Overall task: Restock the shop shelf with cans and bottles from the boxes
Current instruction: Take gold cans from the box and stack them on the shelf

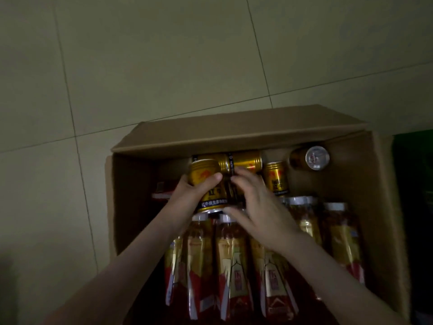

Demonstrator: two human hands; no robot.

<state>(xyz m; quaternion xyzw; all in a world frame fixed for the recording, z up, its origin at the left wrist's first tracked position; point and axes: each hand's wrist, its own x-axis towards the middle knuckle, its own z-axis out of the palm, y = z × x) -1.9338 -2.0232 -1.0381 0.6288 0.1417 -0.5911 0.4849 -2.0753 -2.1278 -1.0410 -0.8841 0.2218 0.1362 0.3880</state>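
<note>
Cardboard and pale tile fill most of what I can see in this dim room. The tiled floor (pixel 140 55) runs out to the far side and the left. On it sits an open cardboard box (pixel 384 207), with its far flap (pixel 234 130) leaning in over the contents. A dark green shape (pixel 412 184) lies just beyond the box's right wall, too murky to make out.

The near half of the box is packed with red-and-gold bottles (pixel 234 266), their white caps pointing toward the far end. Beyond the caps are the gold cans. One can (pixel 243 159) lies on its side against the far wall. Another (pixel 276 177) stands tilted to the right of the hands. A third (pixel 316 158) lies in the far right corner, showing its silver end. A small red pack (pixel 161 191) rests near the left wall.

Both bare arms reach in from the near edge and meet above the bottle caps. The left hand (pixel 187 195) grips a gold can (pixel 206 174), with the thumb laid across its front and the fingers wrapped behind. The right hand (pixel 262 207) is curled round a second can (pixel 232 191) touching the first, fingers over its top and thumb by its bottom rim. Only a dark strip of that can shows.
</note>
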